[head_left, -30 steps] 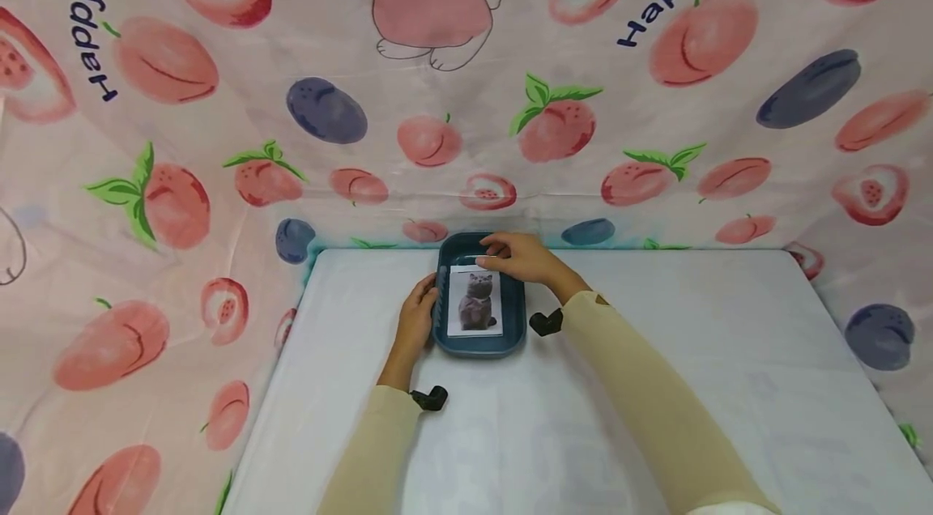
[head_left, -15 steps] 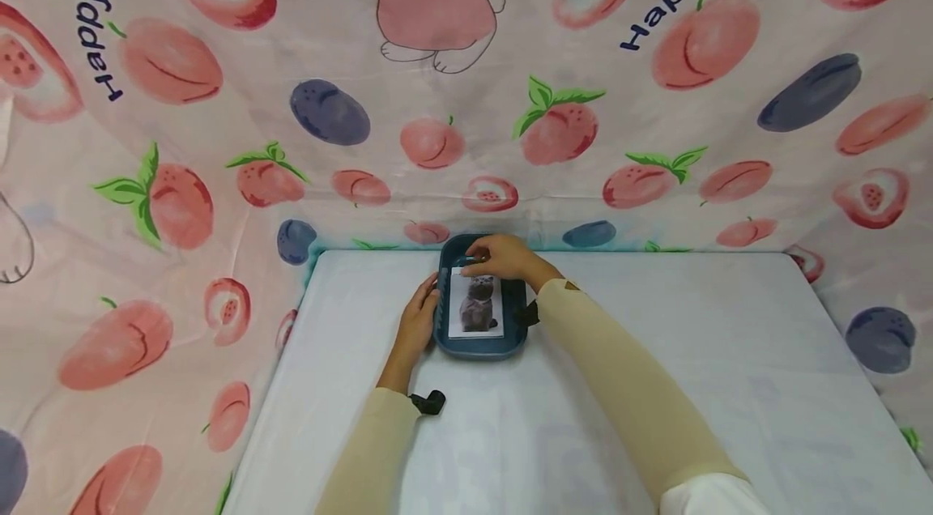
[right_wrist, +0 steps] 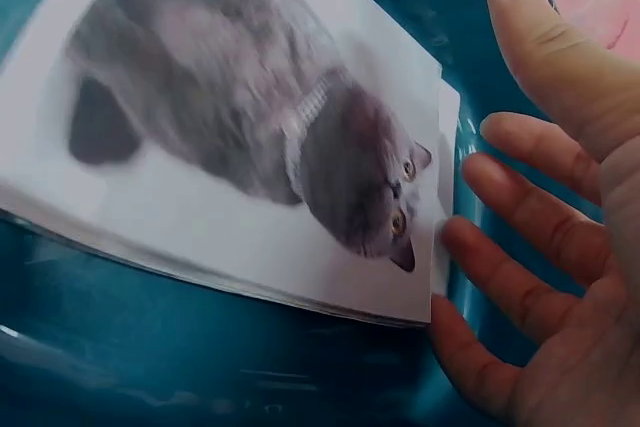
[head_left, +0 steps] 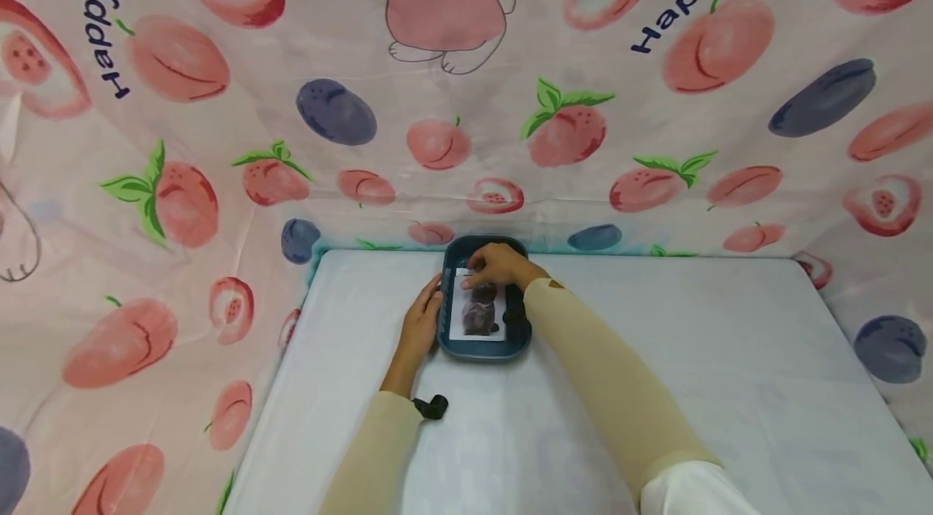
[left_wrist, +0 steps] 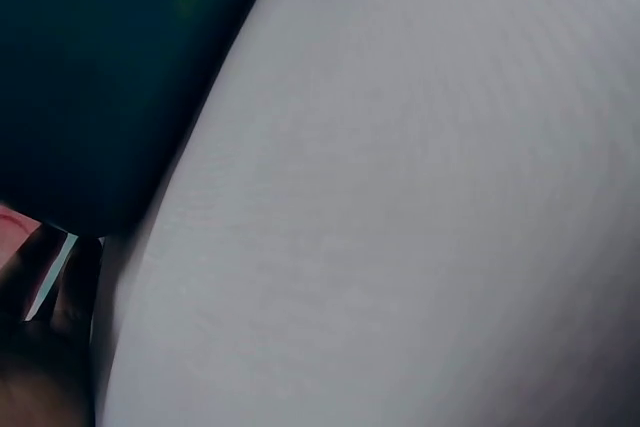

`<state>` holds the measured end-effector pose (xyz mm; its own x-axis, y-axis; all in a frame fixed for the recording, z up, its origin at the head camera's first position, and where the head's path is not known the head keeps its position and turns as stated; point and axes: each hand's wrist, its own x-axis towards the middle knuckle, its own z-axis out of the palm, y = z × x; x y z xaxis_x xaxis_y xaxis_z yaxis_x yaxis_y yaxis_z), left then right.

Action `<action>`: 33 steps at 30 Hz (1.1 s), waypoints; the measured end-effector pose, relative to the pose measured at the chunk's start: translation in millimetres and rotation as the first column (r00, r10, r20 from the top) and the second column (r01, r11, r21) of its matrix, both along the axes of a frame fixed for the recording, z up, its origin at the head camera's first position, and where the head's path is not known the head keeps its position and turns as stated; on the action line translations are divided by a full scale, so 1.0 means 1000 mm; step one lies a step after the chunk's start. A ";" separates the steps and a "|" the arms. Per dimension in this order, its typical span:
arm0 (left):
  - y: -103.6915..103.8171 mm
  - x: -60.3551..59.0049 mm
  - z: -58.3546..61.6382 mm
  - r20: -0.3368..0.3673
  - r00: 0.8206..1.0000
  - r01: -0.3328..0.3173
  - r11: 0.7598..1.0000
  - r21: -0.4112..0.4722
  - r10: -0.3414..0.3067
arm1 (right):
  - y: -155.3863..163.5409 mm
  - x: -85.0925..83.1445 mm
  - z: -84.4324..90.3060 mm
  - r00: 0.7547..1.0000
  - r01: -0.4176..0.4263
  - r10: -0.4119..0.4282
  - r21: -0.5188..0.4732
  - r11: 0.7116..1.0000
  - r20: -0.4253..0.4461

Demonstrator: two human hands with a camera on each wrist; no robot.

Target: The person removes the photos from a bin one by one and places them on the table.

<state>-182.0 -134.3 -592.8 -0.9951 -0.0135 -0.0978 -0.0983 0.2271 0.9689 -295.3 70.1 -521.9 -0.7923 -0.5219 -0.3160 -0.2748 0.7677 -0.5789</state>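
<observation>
**A:** What's around you, biggest first?

**B:** You face a pink cloth backdrop printed with peaches, plums and the word "Happy" (head_left: 466, 78), which hangs behind and to both sides. Below it is the pale, white-covered table (head_left: 656, 353). At its far edge, hard against the cloth, sits the dark teal oblong plastic tray (head_left: 519, 333).

**A:** And what lies in it?

**B:** A thin stack of white paper prints showing a grey cat with amber eyes (right_wrist: 250, 137). It lies flat in the tray's bottom, long side running away from you. From your right wrist you can see several sheet edges along the stack's near side.

**A:** What are my hands doing?

**B:** Your right hand (head_left: 499, 266) reaches over the tray's far end. Its fingers (right_wrist: 520, 277) are stretched out and slack, tips touching the stack's edge by the cat's head. Nothing is pinched or lifted; the grip there is released. Your left hand (head_left: 421, 322) rests against the tray's left outer wall, fingers laid along the rim. From your head they look fairly straight, pressing rather than wrapping. The left wrist view shows only blurred teal wall (left_wrist: 100, 77) and white tabletop, so I cannot tell more about that hold.

**A:** Anything smaller?

**B:** The small black camera mount on your left wrist (head_left: 432, 406), just above the cream sleeve.
</observation>
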 end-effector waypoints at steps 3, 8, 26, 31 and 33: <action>0.000 0.000 -0.001 -0.007 1.000 -0.005 1.000 -0.011 0.005 | -0.002 0.000 0.000 1.000 0.012 -0.012 0.003 1.000 0.000; 0.001 0.000 -0.003 -0.003 1.000 -0.012 1.000 -0.002 0.012 | -0.003 0.000 0.000 0.999 0.029 -0.029 0.028 0.999 0.012; -0.003 0.002 -0.003 0.020 1.000 0.007 1.000 0.005 -0.007 | -0.002 0.004 -0.009 0.991 0.033 -0.038 0.037 0.999 0.128; -0.002 0.001 -0.003 0.029 1.000 0.006 1.000 0.001 -0.006 | 0.000 0.003 -0.010 0.990 0.050 -0.054 0.031 0.998 0.130; -0.002 0.001 -0.003 0.036 0.999 0.007 1.000 -0.003 -0.007 | 0.001 0.003 -0.009 0.991 0.052 -0.055 0.028 0.998 0.124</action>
